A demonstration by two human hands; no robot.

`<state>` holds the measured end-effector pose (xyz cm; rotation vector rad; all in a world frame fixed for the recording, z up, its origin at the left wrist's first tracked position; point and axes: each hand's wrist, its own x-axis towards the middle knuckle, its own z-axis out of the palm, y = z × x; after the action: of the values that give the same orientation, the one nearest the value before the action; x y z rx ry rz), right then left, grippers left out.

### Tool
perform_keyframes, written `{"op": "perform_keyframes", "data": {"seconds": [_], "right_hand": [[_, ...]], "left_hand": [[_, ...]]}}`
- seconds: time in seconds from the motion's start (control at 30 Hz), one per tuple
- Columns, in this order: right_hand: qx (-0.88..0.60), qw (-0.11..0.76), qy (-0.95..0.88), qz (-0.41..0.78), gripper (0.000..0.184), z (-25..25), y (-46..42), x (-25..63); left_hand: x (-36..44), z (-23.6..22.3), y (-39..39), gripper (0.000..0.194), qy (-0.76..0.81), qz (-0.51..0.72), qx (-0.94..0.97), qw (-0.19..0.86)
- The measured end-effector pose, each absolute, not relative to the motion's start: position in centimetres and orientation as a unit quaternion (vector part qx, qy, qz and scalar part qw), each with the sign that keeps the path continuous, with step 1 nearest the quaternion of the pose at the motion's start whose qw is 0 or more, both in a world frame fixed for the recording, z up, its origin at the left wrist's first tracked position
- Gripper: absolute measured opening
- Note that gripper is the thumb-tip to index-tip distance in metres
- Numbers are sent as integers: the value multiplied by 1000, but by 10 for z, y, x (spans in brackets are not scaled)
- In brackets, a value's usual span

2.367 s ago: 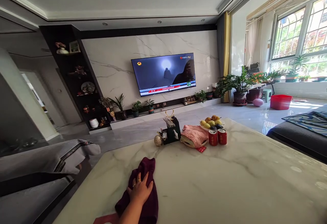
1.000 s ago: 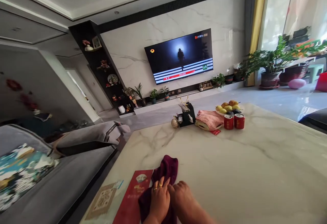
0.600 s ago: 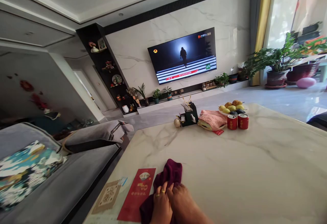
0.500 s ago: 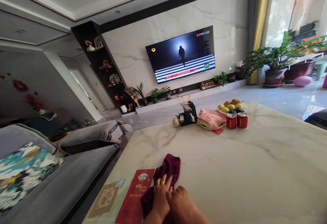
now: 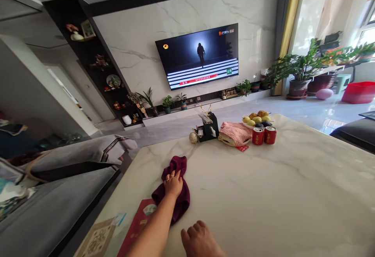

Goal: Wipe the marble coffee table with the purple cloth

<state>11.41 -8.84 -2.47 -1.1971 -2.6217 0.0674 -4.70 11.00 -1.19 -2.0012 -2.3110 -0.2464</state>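
My left hand lies on the cloth on the tabletop, my right hand nearer me, just right of it. A card lies left of the cloth. Two cans stand at the far edge, before the fruit plate; the sofa is left.

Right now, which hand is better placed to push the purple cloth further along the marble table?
The left hand: it lies flat on the purple cloth, arm stretched forward. The right hand rests on the bare marble table, apart from the cloth.
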Motion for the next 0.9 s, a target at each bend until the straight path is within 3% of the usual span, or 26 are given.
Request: {"op": "perform_keyframes", "data": {"seconds": [0.27,0.57,0.73,0.9], "right_hand": [[-457,133,-878,53,28,12,-96,132],[-456,89,-876,130,39,75,-110,163],[-454,80,-875,146,39,82,-112,166],[-456,82,-876,133,44,70,-110,163]], "left_hand": [[-57,-11,72,61,-752,-72,-654,45],[-66,-27,-89,64,-737,-37,-672,63],[-76,-57,-164,67,-729,-21,-682,50],[-85,-60,-161,68,-715,-45,-696,44]]}}
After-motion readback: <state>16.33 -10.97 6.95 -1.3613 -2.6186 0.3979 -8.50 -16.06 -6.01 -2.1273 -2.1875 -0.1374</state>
